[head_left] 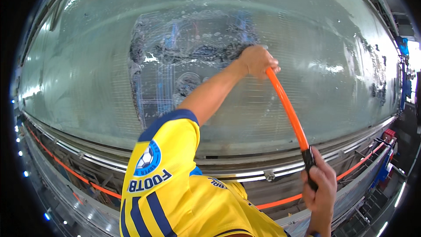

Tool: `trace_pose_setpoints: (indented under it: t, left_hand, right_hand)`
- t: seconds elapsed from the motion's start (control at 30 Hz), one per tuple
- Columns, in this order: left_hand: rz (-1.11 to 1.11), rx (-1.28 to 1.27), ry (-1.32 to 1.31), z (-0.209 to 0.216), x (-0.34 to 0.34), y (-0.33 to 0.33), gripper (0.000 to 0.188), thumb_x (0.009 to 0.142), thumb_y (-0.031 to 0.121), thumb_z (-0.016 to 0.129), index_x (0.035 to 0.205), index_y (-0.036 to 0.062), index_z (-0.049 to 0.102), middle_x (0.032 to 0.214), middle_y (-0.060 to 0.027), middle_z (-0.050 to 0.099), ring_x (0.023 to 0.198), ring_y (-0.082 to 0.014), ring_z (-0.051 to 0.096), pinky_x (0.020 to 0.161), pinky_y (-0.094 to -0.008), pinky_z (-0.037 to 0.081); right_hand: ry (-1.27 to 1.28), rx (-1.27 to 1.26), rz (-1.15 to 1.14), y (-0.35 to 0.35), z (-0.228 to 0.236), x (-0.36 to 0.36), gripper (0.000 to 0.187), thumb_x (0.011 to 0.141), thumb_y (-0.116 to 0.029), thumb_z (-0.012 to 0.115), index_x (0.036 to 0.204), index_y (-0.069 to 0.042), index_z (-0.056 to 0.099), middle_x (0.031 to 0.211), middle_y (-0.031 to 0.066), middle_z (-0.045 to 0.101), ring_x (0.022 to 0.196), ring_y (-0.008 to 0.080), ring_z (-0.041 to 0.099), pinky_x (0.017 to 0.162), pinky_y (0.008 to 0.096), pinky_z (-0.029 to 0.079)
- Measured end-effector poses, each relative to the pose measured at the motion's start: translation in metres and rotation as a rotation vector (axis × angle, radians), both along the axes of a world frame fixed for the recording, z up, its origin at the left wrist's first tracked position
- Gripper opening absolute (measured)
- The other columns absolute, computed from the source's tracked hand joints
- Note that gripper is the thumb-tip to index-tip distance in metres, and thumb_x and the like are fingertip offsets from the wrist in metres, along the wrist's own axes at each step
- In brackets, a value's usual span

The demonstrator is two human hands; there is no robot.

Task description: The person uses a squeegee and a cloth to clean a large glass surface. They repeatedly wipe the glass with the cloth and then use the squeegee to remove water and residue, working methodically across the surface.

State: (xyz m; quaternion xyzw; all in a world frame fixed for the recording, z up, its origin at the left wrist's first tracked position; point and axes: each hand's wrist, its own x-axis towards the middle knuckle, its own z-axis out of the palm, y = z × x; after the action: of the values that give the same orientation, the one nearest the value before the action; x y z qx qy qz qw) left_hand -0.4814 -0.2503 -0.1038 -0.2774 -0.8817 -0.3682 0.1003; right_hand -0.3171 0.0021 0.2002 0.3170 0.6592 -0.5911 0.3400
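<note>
While the orange tube (287,105) slants down from the upper centre of the frame towards the lower right, both my hands have hold of it, one near each visible end. My left hand (259,62), just right of upper centre, is curled tight, its fingers folded around the tube's top, so that I can't see what lies inside the fist. My right hand (323,180), at lower right, is wrapped around the black grip (309,166) at the tube's lower end; its fingers are bent closed on it, with the black showing along the left side of my palm.

My left forearm reaches up from a yellow sleeve (171,138) with a dark blue cuff and a round football badge, left of centre in the lower half. Beyond it, a wet, shiny grey-green surface (307,96) fills most of the upper frame. Just left of my left fist, a roughly rectangular dark patch (206,39) lies on it, streaked with blue lines and crusted with lumpy grey matter. A second rough dark streak (378,77) shows near the right edge. Across the lower part of the frame runs a metal rail (250,176), and below it, an orange line (280,202) passes behind my right hand; whether it joins the tube, I can't tell.
</note>
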Motion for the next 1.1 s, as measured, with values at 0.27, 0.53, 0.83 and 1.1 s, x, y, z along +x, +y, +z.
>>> trace_pose_setpoints:
  t: [0.27, 0.53, 0.83, 1.1]
  left_hand:
    - [0.036, 0.128, 0.086, -0.003, 0.089, 0.044, 0.042, 0.083, 0.032, 0.069, 0.053, 0.0119, 0.047, 0.051, -0.008, 0.052, 0.05, -0.033, 0.056, 0.05, -0.0454, 0.042]
    - [0.174, 0.057, -0.07, 0.019, 0.318, 0.046, 0.047, 0.083, 0.031, 0.071, 0.051, 0.0127, 0.043, 0.049, -0.0079, 0.048, 0.047, -0.031, 0.052, 0.05, -0.0429, 0.04]
    - [0.123, 0.146, 0.018, 0.009, 0.239, 0.009, 0.045, 0.081, 0.024, 0.073, 0.051, 0.0121, 0.041, 0.049, -0.0064, 0.048, 0.044, -0.0289, 0.05, 0.044, -0.0407, 0.038]
    - [-0.02, 0.161, 0.111, -0.003, 0.062, -0.01, 0.042, 0.082, 0.022, 0.07, 0.052, 0.0126, 0.043, 0.048, -0.0045, 0.047, 0.044, -0.0271, 0.05, 0.04, -0.0412, 0.036]
  right_hand:
    - [-0.061, -0.131, -0.023, 0.047, 0.003, 0.074, 0.054, 0.094, -0.007, 0.049, 0.148, 0.0, 0.043, 0.081, 0.0083, 0.059, 0.04, 0.0069, 0.042, 0.034, 0.021, 0.03]
    - [-0.29, -0.12, 0.181, 0.086, 0.034, 0.187, 0.056, 0.092, 0.002, 0.051, 0.148, -0.001, 0.044, 0.087, 0.0112, 0.064, 0.041, 0.0082, 0.043, 0.036, 0.0236, 0.031]
    - [-0.211, -0.03, 0.315, 0.015, 0.047, 0.122, 0.055, 0.096, -0.003, 0.051, 0.15, -0.001, 0.041, 0.081, 0.0068, 0.06, 0.042, 0.0055, 0.041, 0.037, 0.0221, 0.029]
    - [-0.128, -0.002, 0.086, -0.009, 0.019, 0.039, 0.055, 0.096, -0.005, 0.052, 0.15, -0.001, 0.04, 0.079, 0.0067, 0.058, 0.041, 0.0047, 0.041, 0.035, 0.0206, 0.03]
